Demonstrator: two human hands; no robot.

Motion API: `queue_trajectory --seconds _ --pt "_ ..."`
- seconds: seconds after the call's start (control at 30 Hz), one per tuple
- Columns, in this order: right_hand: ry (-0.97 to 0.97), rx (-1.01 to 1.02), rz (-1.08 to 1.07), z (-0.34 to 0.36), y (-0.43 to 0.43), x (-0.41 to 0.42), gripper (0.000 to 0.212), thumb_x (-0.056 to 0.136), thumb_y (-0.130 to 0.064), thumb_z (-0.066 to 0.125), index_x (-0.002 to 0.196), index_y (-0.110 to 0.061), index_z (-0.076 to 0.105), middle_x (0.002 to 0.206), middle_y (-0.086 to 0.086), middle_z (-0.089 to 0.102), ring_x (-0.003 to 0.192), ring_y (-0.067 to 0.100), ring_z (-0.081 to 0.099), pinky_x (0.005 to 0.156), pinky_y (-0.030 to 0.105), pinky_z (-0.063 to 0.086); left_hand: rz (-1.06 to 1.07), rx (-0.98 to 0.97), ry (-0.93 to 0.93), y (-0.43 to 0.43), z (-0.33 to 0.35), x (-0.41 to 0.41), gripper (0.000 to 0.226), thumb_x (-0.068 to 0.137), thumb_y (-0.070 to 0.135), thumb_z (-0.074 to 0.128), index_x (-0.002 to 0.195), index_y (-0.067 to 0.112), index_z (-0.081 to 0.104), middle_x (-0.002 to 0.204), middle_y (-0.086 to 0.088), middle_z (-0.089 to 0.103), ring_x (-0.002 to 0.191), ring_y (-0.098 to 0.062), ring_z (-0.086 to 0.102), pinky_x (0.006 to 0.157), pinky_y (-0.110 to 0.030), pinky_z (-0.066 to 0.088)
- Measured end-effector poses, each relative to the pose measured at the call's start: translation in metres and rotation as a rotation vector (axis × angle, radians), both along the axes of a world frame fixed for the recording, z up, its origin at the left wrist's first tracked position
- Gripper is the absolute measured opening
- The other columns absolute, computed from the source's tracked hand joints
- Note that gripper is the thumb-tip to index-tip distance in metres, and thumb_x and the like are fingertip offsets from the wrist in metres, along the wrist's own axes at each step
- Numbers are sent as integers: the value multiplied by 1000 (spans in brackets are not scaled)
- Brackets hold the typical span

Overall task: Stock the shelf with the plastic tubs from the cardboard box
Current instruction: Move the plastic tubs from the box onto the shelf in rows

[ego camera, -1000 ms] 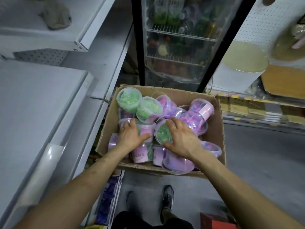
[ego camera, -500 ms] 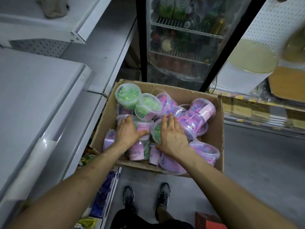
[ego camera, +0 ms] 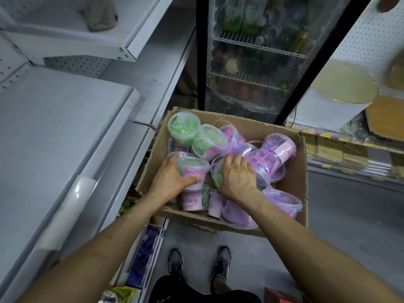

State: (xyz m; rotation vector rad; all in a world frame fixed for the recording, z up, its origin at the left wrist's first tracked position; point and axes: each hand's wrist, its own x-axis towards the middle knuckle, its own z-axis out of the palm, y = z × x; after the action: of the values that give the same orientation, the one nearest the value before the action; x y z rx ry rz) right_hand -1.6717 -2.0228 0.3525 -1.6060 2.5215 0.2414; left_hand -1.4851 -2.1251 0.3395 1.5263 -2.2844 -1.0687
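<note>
An open cardboard box (ego camera: pixel 299 171) holds several clear plastic tubs with green or purple contents and pink labels. My left hand (ego camera: pixel 169 179) is wrapped around an upright tub with green contents (ego camera: pixel 192 169) near the box's left side. My right hand (ego camera: pixel 237 178) lies over the lid and side of another green tub (ego camera: pixel 218 173) lying tilted in the middle of the box, fingers curled around it. The white shelf (ego camera: pixel 54 132) stands to the left of the box, bare on its surface.
A glass-door drinks fridge (ego camera: pixel 255 53) stands behind the box. A higher white shelf (ego camera: pixel 72 20) carries a crumpled cloth (ego camera: pixel 99 13). At right is a pegboard rack with a round white container (ego camera: pixel 334 99). My shoes (ego camera: pixel 199 263) are on the grey floor below.
My left hand has closed around the upright green tub and raised it slightly. My right hand has shifted a little and curled over the tilted green tub.
</note>
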Motion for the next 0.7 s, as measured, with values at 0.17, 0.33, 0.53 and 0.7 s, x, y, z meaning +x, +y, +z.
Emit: queue_trajectory --seconds 0.17,0.33,0.53,0.7 --pt "-24 -40 -28 5 3 0 104 63 -57 83 142 -7 36 126 17 51 113 35 54 98 44 47 -9 -18 37 -3 11 10 92 64 60 88 141 29 48 134 3 60 118 -19 58 96 -43 54" --pt "-61 -87 -34 12 8 -4 109 64 -60 83 145 -8 32 126 17 50 114 36 53 98 46 47 -2 -45 80 -6 14 18 85 68 55 90 137 26 50 127 4 58 111 -15 56 85 -29 44" --pt "-39 -105 -30 12 7 -2 106 62 -58 83 142 -9 33 124 17 50 112 36 54 96 47 47 15 -50 113 -7 22 25 91 66 61 87 142 30 46 135 3 59 117 -16 57 97 -41 53" --pt "-17 -73 -22 11 2 -3 105 65 -62 82 142 -11 33 126 17 49 114 36 53 97 47 46 10 -47 164 -6 28 28 99 69 56 89 150 30 39 146 4 52 124 -11 51 98 -33 48"
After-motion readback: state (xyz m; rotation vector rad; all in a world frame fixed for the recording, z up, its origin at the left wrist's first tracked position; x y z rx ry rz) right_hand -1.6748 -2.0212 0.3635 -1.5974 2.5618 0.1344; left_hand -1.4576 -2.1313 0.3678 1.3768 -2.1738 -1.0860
